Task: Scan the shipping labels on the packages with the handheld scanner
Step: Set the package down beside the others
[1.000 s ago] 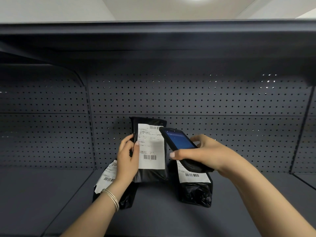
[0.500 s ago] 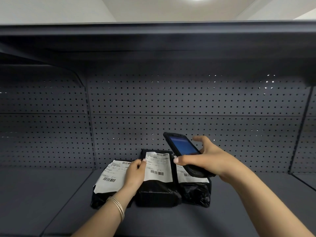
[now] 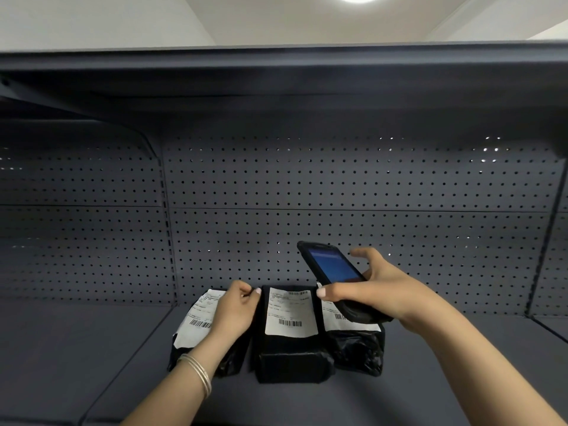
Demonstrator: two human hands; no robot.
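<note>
Three black packages with white shipping labels lie side by side on the dark shelf (image 3: 92, 364). My left hand (image 3: 233, 312) lies over the left package (image 3: 196, 321) and hides part of its label. Its thumb and fingertips pinch at the upper left corner of the middle package (image 3: 290, 312), which lies flat with its barcode facing up. My right hand (image 3: 384, 290) holds the black handheld scanner (image 3: 332, 269), its blue screen lit, tilted above the right package (image 3: 359, 345) and covering the top of that label.
A perforated dark back panel (image 3: 338, 186) stands right behind the packages. An upper shelf (image 3: 276, 72) overhangs the space. An upright post (image 3: 167, 235) divides the panel on the left.
The middle package went from held upright in front of the scanner to lying flat between the other two. My left hand came down with it. The scanner dropped slightly.
</note>
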